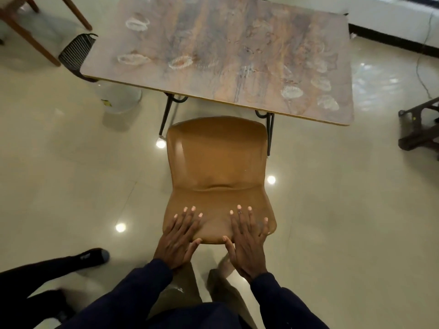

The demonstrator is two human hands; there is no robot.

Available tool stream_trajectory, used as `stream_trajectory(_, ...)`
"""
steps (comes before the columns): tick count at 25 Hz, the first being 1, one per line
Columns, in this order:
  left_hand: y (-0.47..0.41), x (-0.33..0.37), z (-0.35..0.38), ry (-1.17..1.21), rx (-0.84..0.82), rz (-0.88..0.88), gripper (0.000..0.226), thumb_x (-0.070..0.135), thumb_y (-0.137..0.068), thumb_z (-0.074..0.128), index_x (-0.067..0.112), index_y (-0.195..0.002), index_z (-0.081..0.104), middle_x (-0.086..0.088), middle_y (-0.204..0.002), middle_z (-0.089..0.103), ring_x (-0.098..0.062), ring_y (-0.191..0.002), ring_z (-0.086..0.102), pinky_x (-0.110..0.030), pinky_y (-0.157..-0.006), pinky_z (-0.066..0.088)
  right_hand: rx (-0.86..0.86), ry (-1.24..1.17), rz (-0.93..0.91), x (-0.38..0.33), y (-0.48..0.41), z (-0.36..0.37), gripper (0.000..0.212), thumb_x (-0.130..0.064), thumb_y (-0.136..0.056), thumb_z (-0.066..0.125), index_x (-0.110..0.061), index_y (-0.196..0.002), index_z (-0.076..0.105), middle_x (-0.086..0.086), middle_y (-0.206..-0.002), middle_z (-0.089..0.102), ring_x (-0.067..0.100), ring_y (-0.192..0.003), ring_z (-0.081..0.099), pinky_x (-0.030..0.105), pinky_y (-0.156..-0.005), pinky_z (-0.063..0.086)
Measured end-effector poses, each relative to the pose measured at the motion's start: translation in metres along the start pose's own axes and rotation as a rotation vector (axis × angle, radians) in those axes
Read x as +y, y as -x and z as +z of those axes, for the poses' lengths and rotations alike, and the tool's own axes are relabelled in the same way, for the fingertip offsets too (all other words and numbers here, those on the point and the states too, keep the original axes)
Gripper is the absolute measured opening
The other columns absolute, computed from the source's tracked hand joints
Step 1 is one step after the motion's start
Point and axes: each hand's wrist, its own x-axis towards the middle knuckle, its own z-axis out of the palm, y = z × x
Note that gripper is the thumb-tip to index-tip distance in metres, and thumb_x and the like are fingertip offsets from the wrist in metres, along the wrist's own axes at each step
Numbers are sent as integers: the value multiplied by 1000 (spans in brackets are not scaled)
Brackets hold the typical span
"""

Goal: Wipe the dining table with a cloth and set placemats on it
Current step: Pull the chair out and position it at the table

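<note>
Resting flat, left hand, right hand, glossy tan moulded chair

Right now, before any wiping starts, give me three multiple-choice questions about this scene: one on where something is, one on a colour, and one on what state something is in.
1. Where do the left hand and the right hand rest?
A. on the floor
B. on the near edge of the chair
C. on a shelf

2. What colour is that chair?
A. white
B. green
C. tan brown

3. What state is the top of the table in?
A. marked with whitish stains
B. covered by a cloth
C. stacked with plates

Answers:
1 B, both hands lie flat with straight fingers on the chair's near edge.
2 C, its smooth shell is tan brown all over.
3 A, pale ring-shaped marks dot the bare top, and no cloth or plates show on it.
</note>
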Motion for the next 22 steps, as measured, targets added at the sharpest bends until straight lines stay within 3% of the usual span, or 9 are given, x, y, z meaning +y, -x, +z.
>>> stream_trajectory(9, -6, 8, -4, -38, 52, -34, 65, 48, -106, 36, 16, -164, 35, -12, -173, 25, -33, -158, 29, -48, -128, 18, -11, -16, 9, 3, 20, 13, 75, -65, -106, 28, -20, -166, 29, 7, -175, 15, 34, -162, 13, 70, -124, 5)
stream_trajectory(12, -8, 11, -5, -76, 77, -39, 68, 49, -106, 35, 15, -165, 29, -13, -174, 20, -35, -159, 25, -55, -127, 20, 23, -18, -33, 8, 15, 13, 76, -64, -104, 38, -19, -165, 31, 7, -175, 18, 33, -161, 16, 71, -124, 9)
stream_trajectory(15, -22, 25, -9, -55, 125, -155, 71, 50, -106, 33, 14, -166, 25, -14, -175, 17, -35, -162, 17, -60, -128, 17, 30, -23, -54, 17, 8, 8, 78, -62, -103, 46, -20, -166, 29, 6, -175, 18, 32, -162, 12, 72, -124, 9)
stream_trajectory(22, -13, 77, 9, -51, 183, -262, 70, 54, -109, 22, 11, -164, 31, -14, -174, 21, -35, -159, 25, -57, -130, 11, -16, -53, -155, 48, 31, 5, 73, -64, -106, 25, -24, -167, 23, 6, -175, 19, 37, -160, 19, 73, -121, 17)
